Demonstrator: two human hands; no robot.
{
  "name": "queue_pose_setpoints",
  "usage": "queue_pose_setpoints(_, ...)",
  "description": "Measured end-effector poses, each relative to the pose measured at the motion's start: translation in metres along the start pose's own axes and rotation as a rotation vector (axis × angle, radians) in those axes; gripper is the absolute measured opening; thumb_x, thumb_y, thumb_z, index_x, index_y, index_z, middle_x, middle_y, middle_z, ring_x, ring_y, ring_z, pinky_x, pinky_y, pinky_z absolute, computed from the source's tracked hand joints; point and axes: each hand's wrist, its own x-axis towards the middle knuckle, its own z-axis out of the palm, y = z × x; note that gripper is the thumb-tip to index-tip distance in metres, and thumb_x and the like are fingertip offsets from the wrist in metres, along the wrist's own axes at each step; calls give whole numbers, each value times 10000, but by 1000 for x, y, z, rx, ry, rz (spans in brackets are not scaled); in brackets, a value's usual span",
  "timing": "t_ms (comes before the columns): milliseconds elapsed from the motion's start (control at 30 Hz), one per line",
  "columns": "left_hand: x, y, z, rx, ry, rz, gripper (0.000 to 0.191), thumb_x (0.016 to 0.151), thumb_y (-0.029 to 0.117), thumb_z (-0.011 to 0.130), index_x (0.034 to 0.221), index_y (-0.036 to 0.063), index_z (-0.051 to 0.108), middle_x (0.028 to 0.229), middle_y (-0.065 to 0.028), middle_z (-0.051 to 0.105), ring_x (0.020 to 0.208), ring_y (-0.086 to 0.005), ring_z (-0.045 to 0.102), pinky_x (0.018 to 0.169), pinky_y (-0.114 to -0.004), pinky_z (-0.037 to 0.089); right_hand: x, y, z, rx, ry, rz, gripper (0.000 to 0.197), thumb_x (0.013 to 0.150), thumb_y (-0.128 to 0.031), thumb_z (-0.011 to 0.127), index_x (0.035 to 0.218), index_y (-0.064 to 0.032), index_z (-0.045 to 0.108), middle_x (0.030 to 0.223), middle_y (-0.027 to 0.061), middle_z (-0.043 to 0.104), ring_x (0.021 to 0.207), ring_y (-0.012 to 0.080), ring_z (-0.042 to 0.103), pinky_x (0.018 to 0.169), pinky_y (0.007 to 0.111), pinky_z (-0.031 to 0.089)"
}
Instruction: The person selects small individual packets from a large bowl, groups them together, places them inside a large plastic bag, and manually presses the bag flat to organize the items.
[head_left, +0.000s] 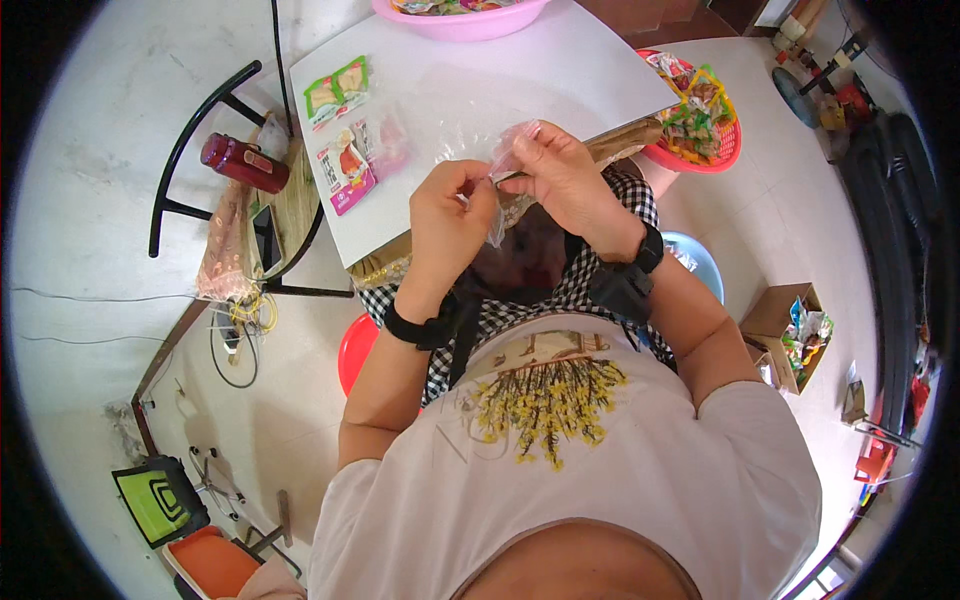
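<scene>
A clear plastic bag (496, 227) is pinched between my two hands at the near edge of the white table (570, 82). My left hand (454, 217) grips one side of it with thumb and forefinger. The fingers of my right hand (559, 176) hold a crumpled, pinkish part of the film. What the bag contains, if anything, cannot be made out. To the left on the table lie a magenta-and-white printed packet (345, 171), a pinkish clear wrapper (388, 141) and a green-edged pack with two pale pieces (336, 90).
A pink basin (465, 28) of packets stands at the table's far edge. Right of the table is a red basket (727, 154) of wrapped goods. A black-framed chair (300, 202) at left carries a red flask (244, 163) and a phone (266, 238). An open carton (776, 300) sits on the floor.
</scene>
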Motion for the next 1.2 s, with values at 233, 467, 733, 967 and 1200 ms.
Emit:
queue_pose_setpoints(233, 3, -5, -2, -272, -3, -190, 85, 876, 20, 600, 936, -20, 645, 757, -15, 628, 630, -49, 532, 561, -216, 442, 2, 4, -14, -189, -41, -24, 74, 937, -130, 621, 930, -58, 603, 936, 27, 642, 830, 105, 636, 678, 240, 547)
queue_pose_setpoints(467, 3, -14, -2, -260, 18, -190, 82, 895, 22, 566, 954, -1, 618, 723, -10, 600, 619, -46, 511, 548, -220, 429, 1, 10, -12, -246, 22, -36, 51, 932, -79, 591, 903, -61, 554, 891, 32, 635, 751, 98, 627, 667, 234, 539)
queue_pose_setpoints(733, 8, -4, -7, 315, 78, 193, 141, 833, 34, 605, 970, 65, 610, 780, -113, 612, 644, -276, 588, 580, -369, 464, 5, 19, -11, -914, 359, -580, 263, 785, -45, 682, 1023, -33, 570, 878, 65, 610, 883, 198, 622, 702, 303, 515)
queue_pose_setpoints(967, 9, -1, -5, 645, -39, 460, 217, 752, 89, 669, 962, 123, 625, 780, -53, 565, 737, -232, 581, 653, -371, 416, 6, -2, -23, -1477, 47, -891, 217, 731, -32, 722, 935, -60, 651, 886, 94, 597, 819, 287, 600, 651, 334, 496)
queue_pose_setpoints(1200, 3, -23, -12, 824, -63, 397, 291, 765, 70, 641, 1053, 113, 642, 858, -49, 584, 819, -231, 580, 721, -383, 424, 7, 3, -39, -1437, 128, -791, 93, 767, -79, 686, 854, -77, 652, 793, 85, 587, 736, 280, 604, 623, 366, 491)
